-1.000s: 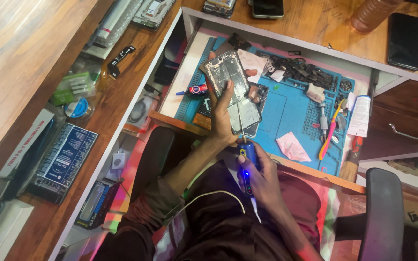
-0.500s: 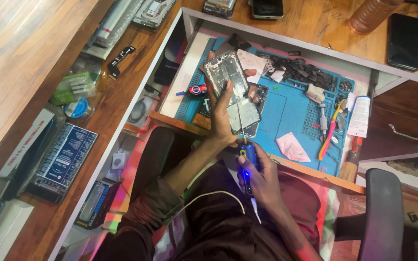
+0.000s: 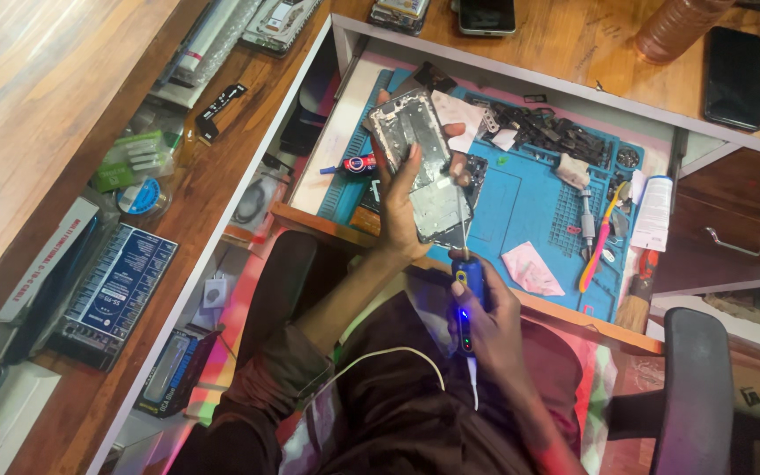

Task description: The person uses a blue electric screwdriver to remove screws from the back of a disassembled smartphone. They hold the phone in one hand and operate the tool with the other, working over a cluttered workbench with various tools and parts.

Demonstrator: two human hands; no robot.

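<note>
Between left fingers (image 3: 395, 180), opened phone (image 3: 421, 167).

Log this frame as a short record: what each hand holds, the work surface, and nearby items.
Left hand: grips an opened silver phone chassis, tilted upright
Right hand: holds a blue electric screwdriver, its thin bit against the chassis's lower edge
Surface: blue silicone repair mat in an open drawer
Nearby: pink cloth, black phone on the wooden desk

Cut off by the top edge: brown bottle (image 3: 692, 22) and dark phone (image 3: 485, 13) on the desk (image 3: 573, 53). Hidden behind left hand (image 3: 406, 207): part of the opened phone frame (image 3: 420, 145). Too small to tell: dark loose parts (image 3: 556, 132).
</note>
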